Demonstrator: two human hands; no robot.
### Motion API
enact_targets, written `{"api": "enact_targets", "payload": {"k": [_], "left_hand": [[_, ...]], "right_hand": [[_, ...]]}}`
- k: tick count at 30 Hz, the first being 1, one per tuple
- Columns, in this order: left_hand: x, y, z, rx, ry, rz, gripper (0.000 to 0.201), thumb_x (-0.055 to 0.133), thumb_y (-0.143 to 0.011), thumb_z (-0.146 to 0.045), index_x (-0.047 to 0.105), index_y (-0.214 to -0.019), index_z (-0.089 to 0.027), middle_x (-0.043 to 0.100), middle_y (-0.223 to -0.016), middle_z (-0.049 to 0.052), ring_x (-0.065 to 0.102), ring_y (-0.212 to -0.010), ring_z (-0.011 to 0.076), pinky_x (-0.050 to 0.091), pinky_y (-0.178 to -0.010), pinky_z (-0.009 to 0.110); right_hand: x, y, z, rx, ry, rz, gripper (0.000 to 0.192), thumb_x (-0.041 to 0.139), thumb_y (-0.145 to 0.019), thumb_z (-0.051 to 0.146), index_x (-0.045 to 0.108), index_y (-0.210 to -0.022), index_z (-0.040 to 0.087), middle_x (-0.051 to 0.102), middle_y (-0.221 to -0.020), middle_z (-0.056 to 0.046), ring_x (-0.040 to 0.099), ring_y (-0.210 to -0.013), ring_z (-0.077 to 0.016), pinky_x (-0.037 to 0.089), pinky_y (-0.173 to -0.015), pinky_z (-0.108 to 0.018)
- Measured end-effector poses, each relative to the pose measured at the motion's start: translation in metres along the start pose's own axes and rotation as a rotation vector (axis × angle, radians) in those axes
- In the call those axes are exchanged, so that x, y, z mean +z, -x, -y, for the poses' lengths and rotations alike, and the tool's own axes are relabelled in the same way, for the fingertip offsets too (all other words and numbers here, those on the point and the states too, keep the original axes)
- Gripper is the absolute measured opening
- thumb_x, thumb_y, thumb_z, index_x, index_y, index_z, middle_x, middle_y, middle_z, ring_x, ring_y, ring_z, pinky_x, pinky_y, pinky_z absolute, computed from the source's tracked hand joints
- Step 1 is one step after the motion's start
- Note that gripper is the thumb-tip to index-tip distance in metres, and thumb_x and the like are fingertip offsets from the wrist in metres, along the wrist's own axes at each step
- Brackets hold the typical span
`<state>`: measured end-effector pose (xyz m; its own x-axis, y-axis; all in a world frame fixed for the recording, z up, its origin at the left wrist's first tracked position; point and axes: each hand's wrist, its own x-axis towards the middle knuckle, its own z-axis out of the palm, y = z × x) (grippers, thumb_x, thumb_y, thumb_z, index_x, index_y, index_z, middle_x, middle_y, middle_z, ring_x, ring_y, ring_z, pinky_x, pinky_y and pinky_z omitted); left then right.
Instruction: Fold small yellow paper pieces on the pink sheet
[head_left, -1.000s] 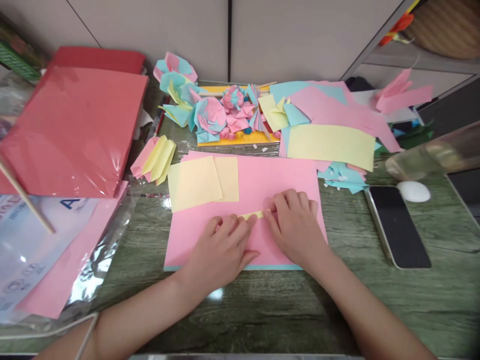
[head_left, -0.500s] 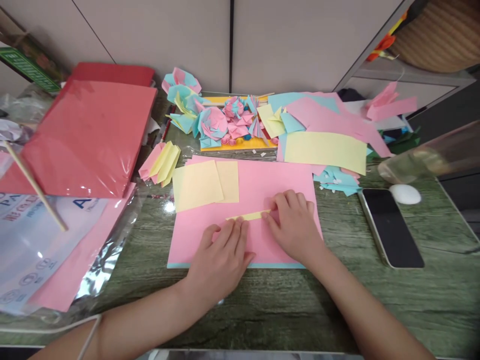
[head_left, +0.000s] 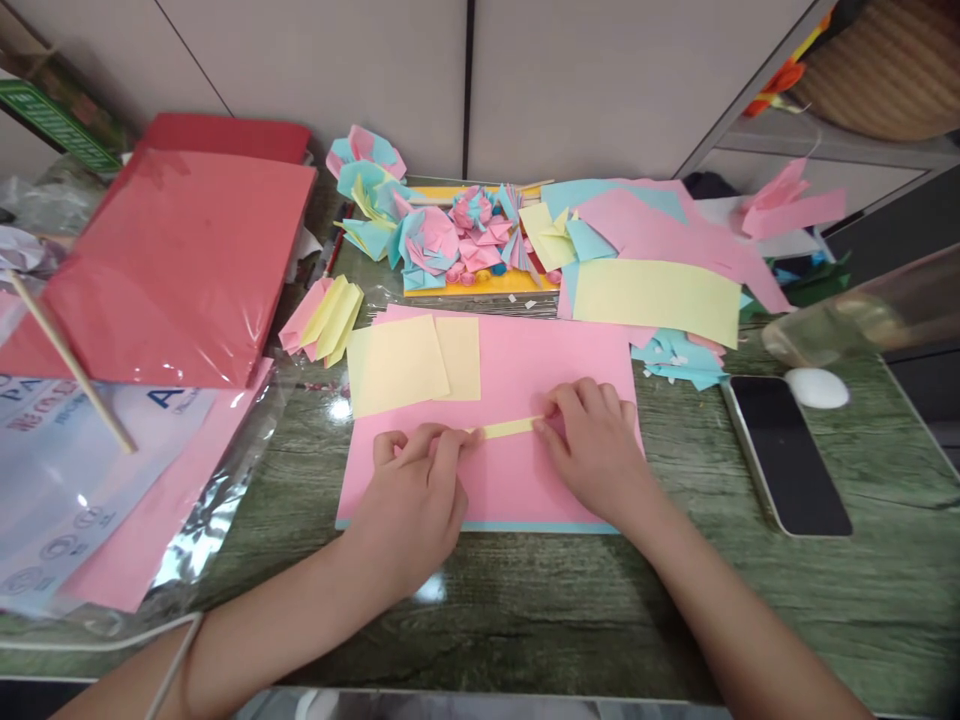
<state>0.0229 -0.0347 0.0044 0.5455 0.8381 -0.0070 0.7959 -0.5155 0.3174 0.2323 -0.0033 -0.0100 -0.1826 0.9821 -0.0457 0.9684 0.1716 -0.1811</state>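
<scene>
Your left hand and your right hand both rest on the large pink sheet that lies flat on the green wood-grain surface, and between them runs a narrow folded yellow strip. The strip's long axis lies left to right across the sheet, tilted slightly so its right end sits a little farther from you. Your left grip is pinched shut on the strip's near-left end, fingers curled over it; your right grip is closed on the far-right end, fingertips pressing it against the pink sheet. Each hand is at its own end, so neither is nearer to the strip than the other, and the bare middle of the strip shows between them

Just beyond your left hand, two overlapping pale yellow squares lie on the top left corner of the pink sheet. A pink and yellow pleated fan sits just off that corner. Farther back there is a heap of folded paper flowers, and a long yellow rectangle over more pink and blue sheets. A phone lies face up well to your right, and a wrapped red paper pack sits to your left
</scene>
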Motion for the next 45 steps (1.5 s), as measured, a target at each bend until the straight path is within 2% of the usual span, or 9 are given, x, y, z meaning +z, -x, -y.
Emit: {"api": "enact_targets", "payload": {"k": [8,10,15,23,26,29,37,40,45], "left_hand": [[-0.003,-0.004,0.005,-0.092,0.134,0.012,0.026,0.033,-0.083,-0.007,0.045,-0.105,-0.015,0.058,-0.109,0.007,0.048,-0.099,0.0218,0.029,-0.074,0.039],[-0.003,-0.004,0.005,-0.073,0.069,0.001,0.028,0.033,-0.083,-0.008,0.046,-0.107,-0.014,0.059,-0.107,0.007,0.049,-0.098,0.0216,0.03,-0.073,0.039],[0.001,0.0,-0.002,0.102,-0.255,-0.015,0.035,0.034,-0.083,-0.007,0.049,-0.115,-0.008,0.057,-0.112,0.013,0.047,-0.101,0.0274,0.03,-0.069,0.042],[0.014,0.004,-0.02,0.129,-0.382,-0.075,0.04,0.029,-0.087,-0.007,0.043,-0.124,-0.006,0.049,-0.123,0.019,0.036,-0.117,0.0279,0.029,-0.081,0.046],[0.015,-0.003,-0.019,0.14,-0.374,-0.063,0.041,0.033,-0.086,-0.01,0.041,-0.127,-0.009,0.055,-0.112,0.014,0.046,-0.1,0.0254,0.032,-0.077,0.041],[0.013,-0.01,-0.014,0.148,-0.349,-0.049,0.039,0.036,-0.088,-0.016,0.042,-0.127,-0.016,0.056,-0.099,0.008,0.047,-0.088,0.0229,0.032,-0.073,0.038],[0.012,-0.012,-0.007,0.107,-0.261,-0.039,0.041,0.033,-0.091,-0.042,0.041,-0.128,-0.025,0.052,-0.105,0.008,0.044,-0.09,0.0235,0.031,-0.075,0.038],[0.01,-0.014,-0.009,0.097,-0.237,-0.049,0.039,0.035,-0.091,-0.04,0.045,-0.125,-0.024,0.052,-0.102,0.009,0.044,-0.093,0.0242,0.03,-0.077,0.038],[0.008,-0.03,-0.008,0.101,-0.18,-0.074,0.023,0.043,-0.089,-0.029,0.055,-0.107,-0.022,0.052,-0.098,0.007,0.045,-0.093,0.0225,0.032,-0.079,0.037]], "right_hand": [[0.002,0.002,0.003,-0.015,0.064,-0.026,0.015,0.043,-0.085,0.033,0.049,-0.093,0.022,0.049,-0.094,-0.006,0.039,-0.087,-0.0238,0.026,-0.071,-0.036],[0.002,0.002,0.004,-0.027,0.068,-0.035,0.014,0.043,-0.085,0.031,0.049,-0.094,0.022,0.049,-0.094,-0.006,0.039,-0.087,-0.0237,0.025,-0.071,-0.036],[0.002,0.004,0.005,-0.046,0.077,-0.067,0.015,0.041,-0.086,0.029,0.049,-0.095,0.021,0.049,-0.094,-0.008,0.039,-0.088,-0.0239,0.024,-0.07,-0.035],[0.003,0.006,0.007,-0.085,0.082,-0.112,0.015,0.037,-0.087,0.027,0.049,-0.093,0.02,0.05,-0.094,-0.007,0.04,-0.088,-0.0228,0.025,-0.071,-0.034],[0.003,0.006,0.007,-0.1,0.082,-0.12,0.014,0.037,-0.087,0.026,0.049,-0.091,0.02,0.05,-0.093,-0.007,0.04,-0.088,-0.0222,0.025,-0.071,-0.034],[0.003,0.005,0.007,-0.108,0.074,-0.127,0.013,0.037,-0.087,0.025,0.048,-0.091,0.019,0.05,-0.093,-0.007,0.04,-0.089,-0.0218,0.026,-0.072,-0.034],[0.005,0.005,0.009,-0.105,0.045,-0.134,0.02,0.04,-0.086,0.036,0.048,-0.092,0.019,0.05,-0.095,-0.008,0.039,-0.091,-0.0239,0.026,-0.075,-0.035],[0.006,0.005,0.012,-0.103,0.034,-0.137,0.019,0.041,-0.085,0.034,0.048,-0.094,0.019,0.051,-0.096,-0.008,0.039,-0.092,-0.0246,0.026,-0.075,-0.036],[0.007,0.004,0.008,-0.111,-0.027,-0.14,0.017,0.043,-0.085,0.035,0.049,-0.093,0.021,0.051,-0.095,-0.006,0.041,-0.09,-0.0228,0.027,-0.074,-0.035]]}}
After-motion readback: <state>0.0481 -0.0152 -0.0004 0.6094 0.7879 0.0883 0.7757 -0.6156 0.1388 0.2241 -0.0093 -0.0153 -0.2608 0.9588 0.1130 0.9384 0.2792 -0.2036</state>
